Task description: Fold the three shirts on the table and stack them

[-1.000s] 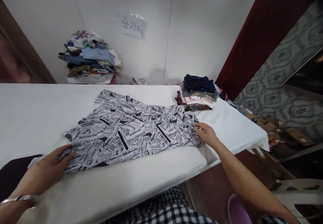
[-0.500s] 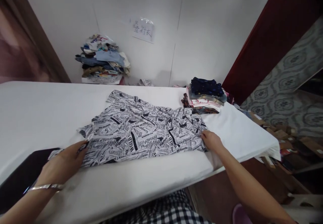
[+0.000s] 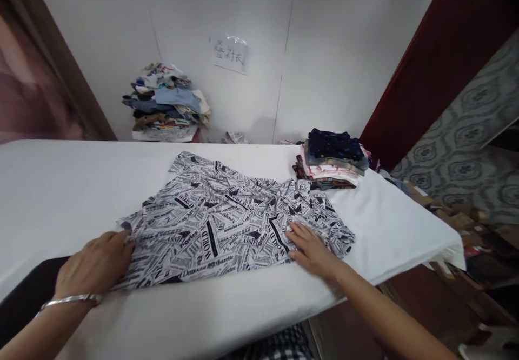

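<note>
A white shirt with black newspaper print lies spread on the white-covered table, its surface slightly wrinkled. At its lower left edge, my left hand, with a silver bracelet at the wrist, has its fingers bent together on the fabric; the fingertips are partly hidden. My right hand rests on the right part of the shirt, fingers spread flat and nothing in them. A sleeve-like flap of the shirt reaches out to the right beyond that hand.
Folded clothes are stacked at the table's back right. A taller heap of clothes stands behind the back left edge. A dark item lies beside my left forearm. A handwritten sign hangs on the wall; boxes lie to the right.
My right hand has let go of the shirt's right edge and moved left onto the fabric, fingers now spread. The shirt's right flap now lies farther out. My left hand has shifted slightly.
</note>
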`<act>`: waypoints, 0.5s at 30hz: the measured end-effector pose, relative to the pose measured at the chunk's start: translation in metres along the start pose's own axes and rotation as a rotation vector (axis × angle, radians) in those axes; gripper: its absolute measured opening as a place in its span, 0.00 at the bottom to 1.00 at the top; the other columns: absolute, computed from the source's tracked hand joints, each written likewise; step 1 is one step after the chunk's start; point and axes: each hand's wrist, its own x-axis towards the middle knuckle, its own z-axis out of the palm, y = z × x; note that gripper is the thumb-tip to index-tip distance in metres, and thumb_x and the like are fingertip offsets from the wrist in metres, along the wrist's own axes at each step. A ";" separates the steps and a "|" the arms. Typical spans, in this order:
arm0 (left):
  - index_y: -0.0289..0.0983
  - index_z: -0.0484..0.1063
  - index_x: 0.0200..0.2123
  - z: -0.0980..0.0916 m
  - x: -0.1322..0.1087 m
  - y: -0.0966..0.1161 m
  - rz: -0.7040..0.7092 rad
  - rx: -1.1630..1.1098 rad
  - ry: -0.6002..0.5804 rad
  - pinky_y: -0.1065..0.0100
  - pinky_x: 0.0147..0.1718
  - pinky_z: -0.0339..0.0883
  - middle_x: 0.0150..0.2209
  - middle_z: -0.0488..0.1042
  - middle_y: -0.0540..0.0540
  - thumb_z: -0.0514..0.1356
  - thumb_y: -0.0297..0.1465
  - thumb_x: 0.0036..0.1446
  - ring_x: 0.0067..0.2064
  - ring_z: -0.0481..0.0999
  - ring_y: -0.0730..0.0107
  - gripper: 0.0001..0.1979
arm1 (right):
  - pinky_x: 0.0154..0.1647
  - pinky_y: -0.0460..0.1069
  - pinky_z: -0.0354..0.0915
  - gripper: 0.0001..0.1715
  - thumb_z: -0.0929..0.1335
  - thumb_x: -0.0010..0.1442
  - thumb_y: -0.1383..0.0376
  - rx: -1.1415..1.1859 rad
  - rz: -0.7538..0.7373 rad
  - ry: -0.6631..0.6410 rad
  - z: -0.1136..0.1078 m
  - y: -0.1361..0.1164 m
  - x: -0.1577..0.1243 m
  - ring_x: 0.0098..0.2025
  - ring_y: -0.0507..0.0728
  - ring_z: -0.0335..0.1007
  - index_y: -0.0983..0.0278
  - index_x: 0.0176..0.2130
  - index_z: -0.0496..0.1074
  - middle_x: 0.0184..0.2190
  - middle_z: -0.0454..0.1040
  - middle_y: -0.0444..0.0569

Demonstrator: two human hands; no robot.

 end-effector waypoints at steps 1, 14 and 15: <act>0.34 0.70 0.47 -0.004 0.004 0.005 0.020 0.037 0.030 0.56 0.51 0.61 0.48 0.74 0.35 0.40 0.40 0.60 0.50 0.72 0.49 0.26 | 0.68 0.64 0.40 0.34 0.58 0.66 0.50 0.007 -0.005 0.021 -0.002 0.002 -0.001 0.71 0.62 0.35 0.59 0.66 0.54 0.69 0.44 0.52; 0.40 0.74 0.45 -0.021 0.082 0.328 0.700 -0.378 -0.051 0.63 0.46 0.65 0.47 0.75 0.42 0.50 0.40 0.61 0.47 0.74 0.61 0.17 | 0.68 0.66 0.35 0.38 0.58 0.65 0.47 -0.035 0.001 0.014 0.009 0.025 0.002 0.71 0.63 0.31 0.59 0.68 0.48 0.70 0.39 0.52; 0.39 0.74 0.46 -0.017 0.088 0.354 0.703 -0.384 -0.057 0.63 0.46 0.64 0.48 0.75 0.41 0.51 0.41 0.61 0.48 0.73 0.60 0.18 | 0.68 0.66 0.35 0.39 0.58 0.65 0.46 -0.031 -0.003 0.018 0.010 0.025 0.002 0.71 0.63 0.31 0.59 0.68 0.48 0.70 0.39 0.52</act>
